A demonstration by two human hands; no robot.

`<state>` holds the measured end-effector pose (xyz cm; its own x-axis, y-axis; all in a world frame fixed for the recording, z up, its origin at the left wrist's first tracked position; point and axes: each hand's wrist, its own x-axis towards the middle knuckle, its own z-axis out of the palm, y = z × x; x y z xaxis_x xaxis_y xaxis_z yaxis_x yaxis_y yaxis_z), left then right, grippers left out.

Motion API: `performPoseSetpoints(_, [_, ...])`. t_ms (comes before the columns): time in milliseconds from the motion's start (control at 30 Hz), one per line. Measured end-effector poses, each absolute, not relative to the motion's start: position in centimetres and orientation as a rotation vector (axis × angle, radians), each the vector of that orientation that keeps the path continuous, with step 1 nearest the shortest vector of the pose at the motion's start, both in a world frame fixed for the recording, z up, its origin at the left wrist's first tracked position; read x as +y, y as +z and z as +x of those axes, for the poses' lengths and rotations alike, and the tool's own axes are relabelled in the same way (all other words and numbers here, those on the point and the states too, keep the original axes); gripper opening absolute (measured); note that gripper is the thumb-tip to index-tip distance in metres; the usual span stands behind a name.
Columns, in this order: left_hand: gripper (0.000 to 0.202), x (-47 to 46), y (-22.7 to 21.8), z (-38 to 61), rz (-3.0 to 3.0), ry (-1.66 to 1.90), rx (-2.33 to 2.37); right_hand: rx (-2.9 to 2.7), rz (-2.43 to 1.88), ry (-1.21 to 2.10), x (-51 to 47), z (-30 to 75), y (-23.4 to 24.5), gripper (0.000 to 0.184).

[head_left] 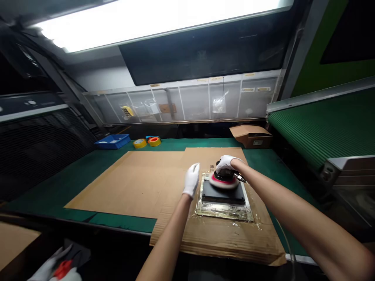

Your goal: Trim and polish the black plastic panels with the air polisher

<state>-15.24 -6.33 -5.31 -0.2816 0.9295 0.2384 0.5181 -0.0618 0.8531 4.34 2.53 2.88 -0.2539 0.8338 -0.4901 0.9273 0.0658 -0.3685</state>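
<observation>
My right hand [227, 162], in a white glove, is wrapped over the top of a round sander [224, 178] with a red and white pad. The sander rests on the far end of a black rectangular panel [223, 194]. That panel lies on a shiny, plastic-wrapped base [225, 212] on cardboard. My left hand [191, 180], also gloved, hovers edge-on just left of the panel with fingers straight and together, holding nothing.
Large cardboard sheets [137, 181] cover the green table [52, 191]. A blue tray [113, 141] and two tape rolls [146, 142] sit at the back left, a cardboard box [252, 136] at the back right. A green conveyor [322, 125] runs along the right. White gloves with a red item [58, 269] lie at the bottom left.
</observation>
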Motion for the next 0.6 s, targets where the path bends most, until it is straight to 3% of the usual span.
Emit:
performPoseSetpoints(167, [0.035,-16.2,-8.5,-24.0,1.34,1.096,2.316,2.244,1.708,-1.019,2.5,-0.9,2.7,0.029])
performPoseSetpoints(367, [0.044,-18.1,-10.7,-24.0,1.749,0.464,2.66,2.207,1.761,-0.947,1.6,-0.8,3.7,0.025])
performPoseSetpoints(600, [0.049,-17.8,-10.5,-23.4,1.81,0.407,2.648,2.052,1.992,-0.847,2.0,6.4,2.8,0.033])
